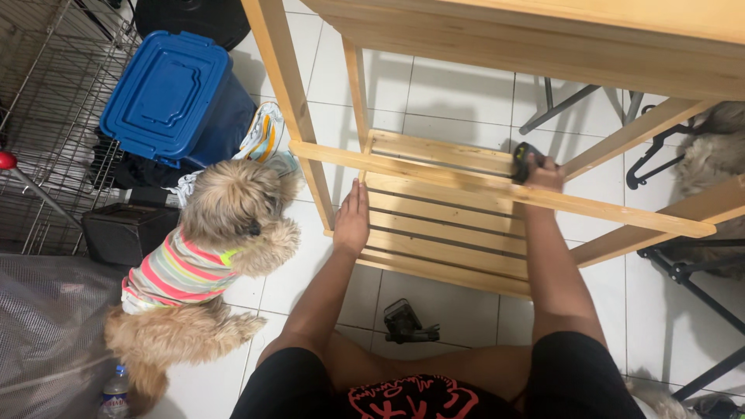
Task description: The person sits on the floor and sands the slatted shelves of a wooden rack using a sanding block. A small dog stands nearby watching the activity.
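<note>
The wooden rack (497, 155) stood largely assembled; the left hand (351, 221) lay flat, released, on its slatted shelf (442, 225), the right hand (542, 174) grasping a dark tool (524, 159) at the front rail (466, 180).

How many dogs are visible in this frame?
2. One small tan dog in a striped shirt stands on the tiles beside the left hand. Another furry dog lies at the right edge behind the wooden shelf, mostly hidden.
</note>
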